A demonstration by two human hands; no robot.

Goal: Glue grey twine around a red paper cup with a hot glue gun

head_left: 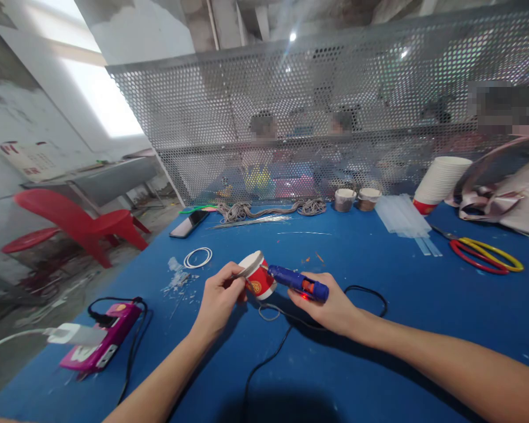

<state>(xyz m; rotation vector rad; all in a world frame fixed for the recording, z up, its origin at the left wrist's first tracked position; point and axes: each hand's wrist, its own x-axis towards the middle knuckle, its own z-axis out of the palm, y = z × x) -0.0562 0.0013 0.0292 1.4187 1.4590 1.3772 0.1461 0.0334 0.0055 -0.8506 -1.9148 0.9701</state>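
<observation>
My left hand (218, 296) is closed on a small red and white paper cup (258, 275), held tilted on its side just above the blue table (379, 317). A grey strip runs along the cup's rim under my fingers. My right hand (328, 305) grips a blue glue gun (300, 282) with an orange trigger. Its nozzle touches the cup's side near the rim. The gun's black cord (365, 291) loops over the table behind my right hand and runs toward me.
A stack of paper cups (438, 182), clear glue sticks (401, 217), red and yellow scissors (485, 254), two wrapped cups (357, 200), grey cord bundles (268, 208), a phone (188, 224), a white ring (198, 257) and a pink power strip (101, 341) lie around. People sit behind a perforated metal screen (335, 106).
</observation>
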